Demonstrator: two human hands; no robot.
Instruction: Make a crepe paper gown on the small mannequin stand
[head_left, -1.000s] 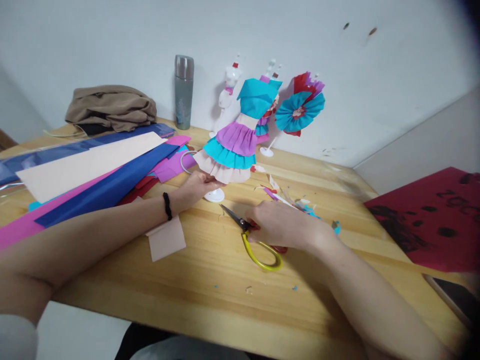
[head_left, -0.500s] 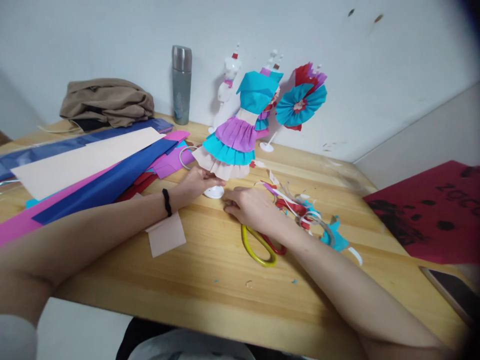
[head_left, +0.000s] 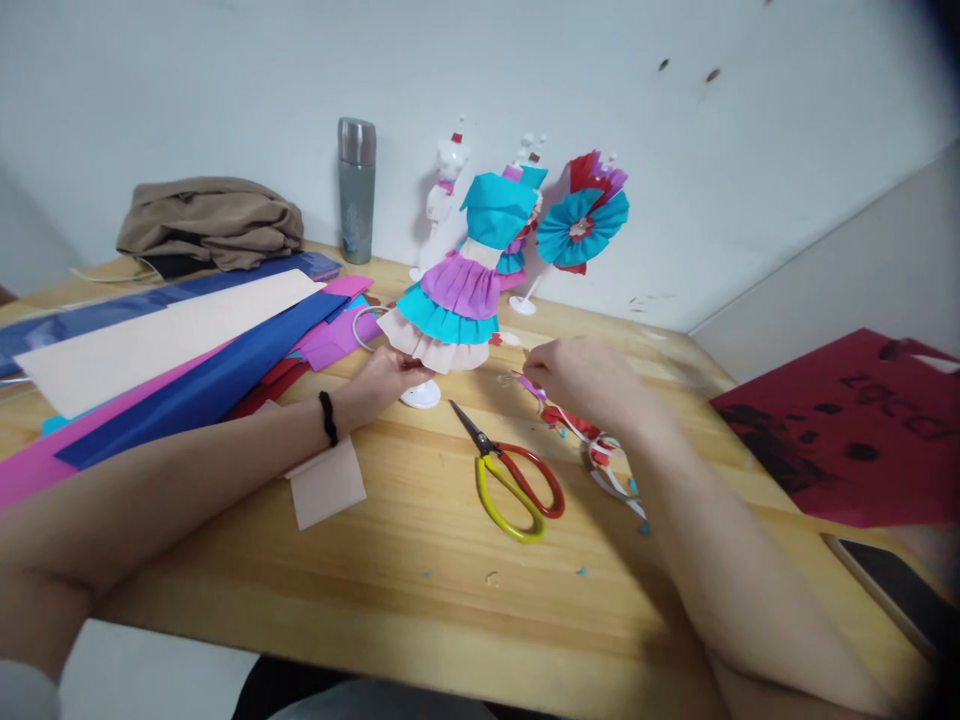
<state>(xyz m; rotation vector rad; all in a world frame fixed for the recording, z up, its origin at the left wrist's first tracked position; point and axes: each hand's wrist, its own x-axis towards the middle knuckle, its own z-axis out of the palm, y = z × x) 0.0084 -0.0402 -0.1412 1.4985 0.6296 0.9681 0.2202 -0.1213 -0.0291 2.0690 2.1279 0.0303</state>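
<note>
Paper-dressed mannequin [head_left: 460,288]: stood on the counter [head_left: 300,600], rising rightward above your nearer left hand [head_left: 381,385].
Left fingers: clamped on its stand [head_left: 421,396].
Right hand [head_left: 589,378]: at paper scraps [head_left: 553,414]; fingers' grip was indiscernible.

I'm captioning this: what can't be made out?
Head view:
What the left hand grips: hidden by its fingers and the paper dress.
Whether the right hand holds anything: its back hides most fingers.
The figure behind the dress: mostly covered by it.
The red bag: cut off by the right edge.
</note>
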